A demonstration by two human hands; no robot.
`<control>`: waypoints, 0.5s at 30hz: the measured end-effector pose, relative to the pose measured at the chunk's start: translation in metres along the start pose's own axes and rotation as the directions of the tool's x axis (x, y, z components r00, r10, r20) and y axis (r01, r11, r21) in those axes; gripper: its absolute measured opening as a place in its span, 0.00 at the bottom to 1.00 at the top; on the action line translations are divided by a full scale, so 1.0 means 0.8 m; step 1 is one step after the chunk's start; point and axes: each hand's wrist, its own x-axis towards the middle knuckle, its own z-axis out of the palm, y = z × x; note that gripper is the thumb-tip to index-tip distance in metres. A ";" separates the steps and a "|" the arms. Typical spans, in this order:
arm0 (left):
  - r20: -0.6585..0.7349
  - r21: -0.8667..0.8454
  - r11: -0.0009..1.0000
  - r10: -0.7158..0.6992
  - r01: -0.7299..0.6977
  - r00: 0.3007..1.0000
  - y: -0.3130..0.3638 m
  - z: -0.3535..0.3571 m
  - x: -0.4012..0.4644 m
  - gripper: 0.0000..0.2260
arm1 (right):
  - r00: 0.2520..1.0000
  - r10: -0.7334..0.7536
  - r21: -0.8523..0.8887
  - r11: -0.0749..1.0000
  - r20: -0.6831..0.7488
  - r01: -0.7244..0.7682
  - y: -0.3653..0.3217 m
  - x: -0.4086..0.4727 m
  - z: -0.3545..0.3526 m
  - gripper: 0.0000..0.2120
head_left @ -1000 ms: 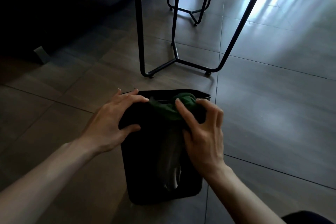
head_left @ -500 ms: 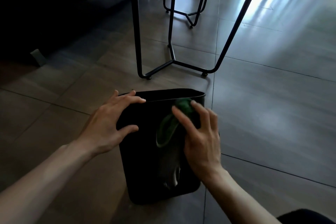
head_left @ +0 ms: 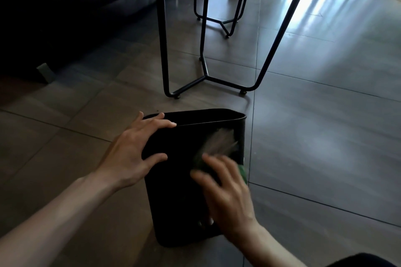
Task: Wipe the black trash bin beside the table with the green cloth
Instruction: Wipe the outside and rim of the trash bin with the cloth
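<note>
Right hand (head_left: 225, 193): sliding down from the rim, fingers spread, pressing the green cloth (head_left: 242, 171) against the black trash bin (head_left: 173, 201).
Left hand (head_left: 134, 158): spreading over the rim, bracing it.

No writing, label, brand mark, number or sign can be read on anything in view; the black trash bin (head_left: 173, 191) shows only a plain dark wall, and the green cloth (head_left: 242, 171) is blurred
</note>
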 end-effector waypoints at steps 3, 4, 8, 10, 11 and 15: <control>0.012 0.002 1.000 0.009 -0.009 1.000 0.000 0.001 -0.002 0.36 | 0.943 0.274 0.221 0.948 -0.187 -0.231 0.012 0.056 -0.017 0.29; 0.012 0.005 1.000 0.010 -0.010 1.000 0.000 0.002 -0.002 0.36 | 0.900 0.366 0.293 0.910 -0.236 -0.293 0.016 0.068 -0.021 0.31; 0.007 0.014 1.000 0.017 -0.017 1.000 -0.002 0.002 -0.002 0.37 | 0.818 0.504 0.298 0.854 -0.276 -0.426 0.011 0.063 -0.010 0.28; -0.001 0.013 1.000 0.023 -0.023 1.000 -0.002 0.001 -0.002 0.37 | 0.823 0.517 0.266 0.849 -0.236 -0.457 -0.003 0.046 0.003 0.30; -0.004 0.015 1.000 0.024 -0.024 1.000 -0.002 0.001 -0.002 0.37 | 0.842 0.505 0.234 0.856 -0.189 -0.461 -0.010 0.037 0.010 0.33; -0.012 0.019 1.000 0.012 -0.012 1.000 -0.002 0.002 -0.002 0.36 | 0.982 0.186 -0.032 0.982 -0.008 -0.187 -0.028 0.004 0.031 0.32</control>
